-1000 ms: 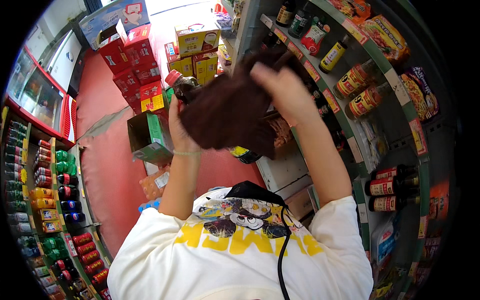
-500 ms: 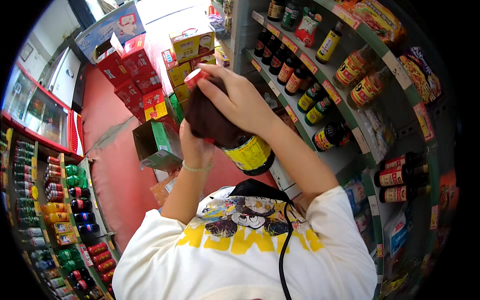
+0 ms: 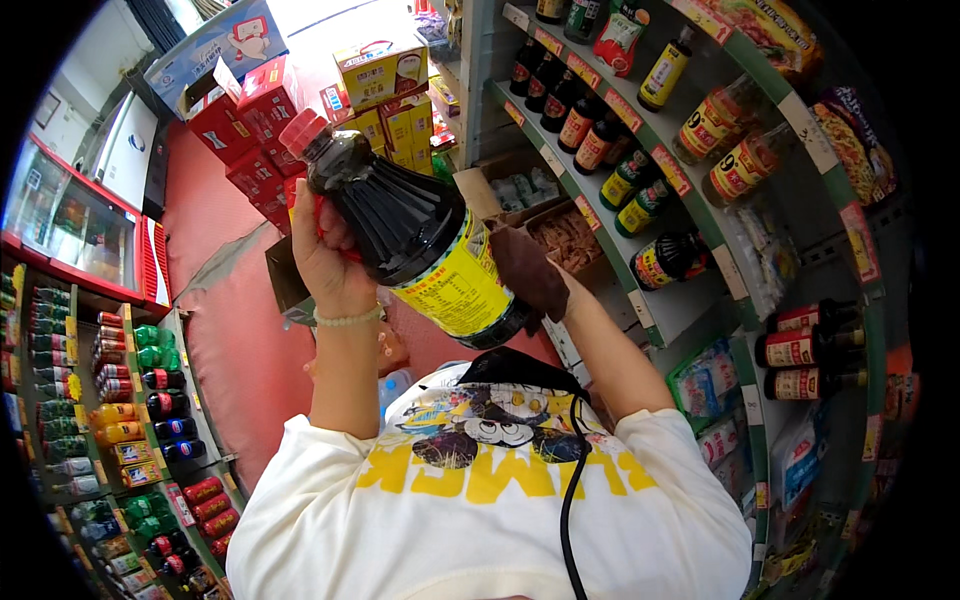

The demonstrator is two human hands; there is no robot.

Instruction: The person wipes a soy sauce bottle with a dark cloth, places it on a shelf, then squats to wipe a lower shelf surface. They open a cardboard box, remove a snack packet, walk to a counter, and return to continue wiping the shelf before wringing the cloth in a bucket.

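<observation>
A large dark sauce bottle point(image 3: 400, 215) with a pinkish-red cap and a yellow label is tilted in front of my chest, its cap toward the upper left. My left hand point(image 3: 325, 250) is closed round its red handle just below the neck. At the bottle's lower right side, my right hand point(image 3: 573, 292) presses a dark brown cloth point(image 3: 530, 268) against the label's edge. The cloth covers most of that hand's fingers.
On the right, shelves point(image 3: 640, 110) carry several sauce bottles and bagged goods. Drink bottles and cans line another shelf point(image 3: 150, 400) at left, near a red-framed fridge point(image 3: 75, 215). Red cartons point(image 3: 245, 120) and yellow boxes point(image 3: 380, 75) are stacked ahead. Below the right shelves stand open boxes point(image 3: 570, 235).
The cloth has moved from the bottle's cap and neck down to its lower right side with my right hand. The neck and handle now show, and my left hand has risen with the bottle's top.
</observation>
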